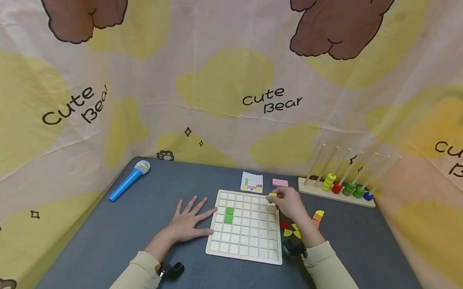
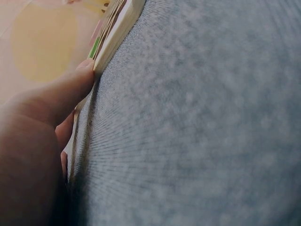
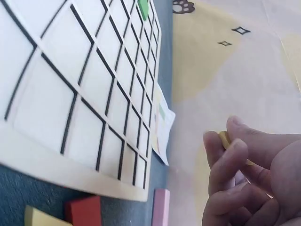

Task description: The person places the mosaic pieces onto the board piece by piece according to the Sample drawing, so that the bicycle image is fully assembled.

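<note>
A white grid board (image 1: pixel 246 240) with a pale wooden rim lies on the dark table, and two green square tiles (image 1: pixel 229 215) sit in its left part. My left hand (image 1: pixel 186 225) is spread flat on the table, its thumb and a fingertip touching the board's left edge. In the left wrist view the thumb (image 2: pixel 70 92) meets the rim. Above the board's far right corner, my right hand (image 1: pixel 289 202) pinches a small yellow tile (image 3: pixel 225 139) between thumb and fingers. The tile's shape is mostly hidden by the fingers.
Loose red, yellow and orange pieces (image 1: pixel 293 230) lie right of the board, partly under the right forearm. Behind it are a pattern card (image 1: pixel 251 182) and a pink block (image 1: pixel 280 183). A bead stand (image 1: pixel 337 193) stands back right, a blue toy microphone (image 1: pixel 129 180) back left.
</note>
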The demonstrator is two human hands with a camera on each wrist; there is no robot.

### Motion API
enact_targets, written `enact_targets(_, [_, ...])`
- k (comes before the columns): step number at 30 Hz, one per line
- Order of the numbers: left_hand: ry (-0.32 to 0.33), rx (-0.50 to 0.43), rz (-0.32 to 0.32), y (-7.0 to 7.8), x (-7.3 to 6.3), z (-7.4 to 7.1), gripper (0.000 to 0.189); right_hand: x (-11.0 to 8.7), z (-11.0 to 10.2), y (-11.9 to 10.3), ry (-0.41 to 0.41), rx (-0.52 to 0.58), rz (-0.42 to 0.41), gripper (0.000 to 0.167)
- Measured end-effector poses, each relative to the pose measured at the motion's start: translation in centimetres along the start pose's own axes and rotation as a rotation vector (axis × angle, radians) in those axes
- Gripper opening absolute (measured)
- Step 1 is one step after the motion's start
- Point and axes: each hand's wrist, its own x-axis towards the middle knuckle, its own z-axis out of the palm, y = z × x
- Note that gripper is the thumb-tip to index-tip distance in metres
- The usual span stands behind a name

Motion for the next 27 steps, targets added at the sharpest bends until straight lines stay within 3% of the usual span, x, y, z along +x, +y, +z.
enact_targets(6, [-0.037,0.039,-0.028,0.2,0.0,-0.1,0.078,0.3,1.5,-0.3,-0.009,0.011,-0.040,0.019])
enact_targets(13, [0.005,0.003,-0.012,-0.4,0.1,0.6,0.078,0.5,2.9,-1.1,-0.035,0.074,0.001,0.034])
enact_targets(21, [0.000,0.003,-0.010,-0.3,0.1,0.5,0.078,0.6,5.1,-1.4,-0.094,0.063,-0.122,0.024])
enact_targets(27, [-0.006,0.015,-0.005,0.0,0.0,0.2,0.077,0.7,6.6,-1.5,-0.128,0.059,-0.135,0.020])
